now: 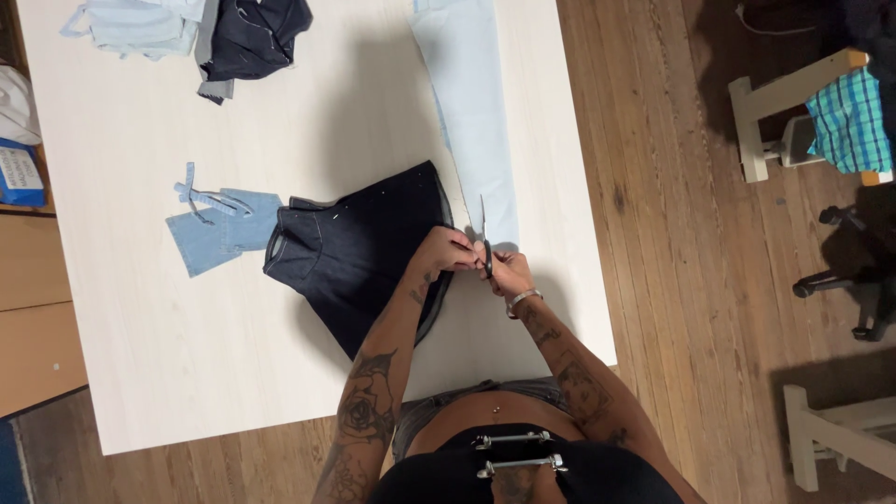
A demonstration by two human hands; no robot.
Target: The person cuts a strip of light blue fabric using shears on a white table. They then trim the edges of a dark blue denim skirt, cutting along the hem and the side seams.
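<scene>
White surface on a wooden floor, denim pieces laid out.
Right hand closed on scissors, blades pointing away; left hand pinches the dark denim piece's edge just beside them.

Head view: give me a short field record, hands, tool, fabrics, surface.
left hand: on edge of dark denim piece
right hand: holds scissors, blades pointing away from the person
pale strip: lies beside the scissors
light blue pieces: left of the dark denim
fabric pile: at far corner
surface: white table on wood floor
</scene>
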